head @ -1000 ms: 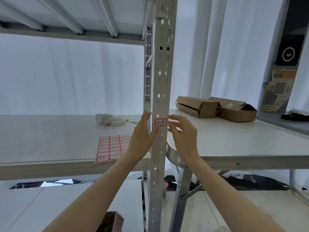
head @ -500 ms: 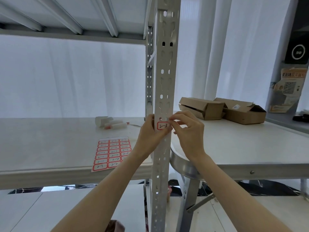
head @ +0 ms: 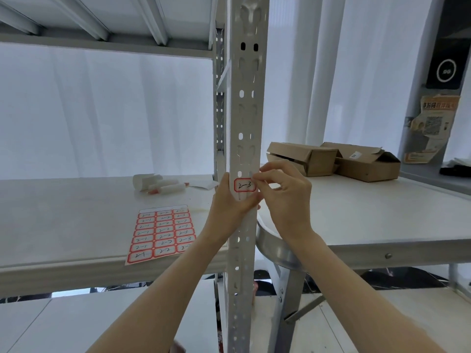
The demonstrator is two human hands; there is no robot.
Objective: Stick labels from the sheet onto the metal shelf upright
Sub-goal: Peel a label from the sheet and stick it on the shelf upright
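A grey perforated metal shelf upright runs down the middle of the view. A red-bordered label marked "2-3" sits on its front face at shelf height. My left hand grips the upright from the left, thumb lying across the front just below the label. My right hand has curled fingers, with thumb and forefinger pinching the label's right edge. The label sheet, with several red-bordered labels, lies flat on the shelf board to the left, near its front edge.
The white shelf board also carries some white rolled items further back. To the right, a white table holds two cardboard boxes. Another shelf level hangs overhead.
Both hands closed in on the upright: the left went from open beside it to gripping it, the right from open fingers to pinching the label's edge. The view shifted slightly.
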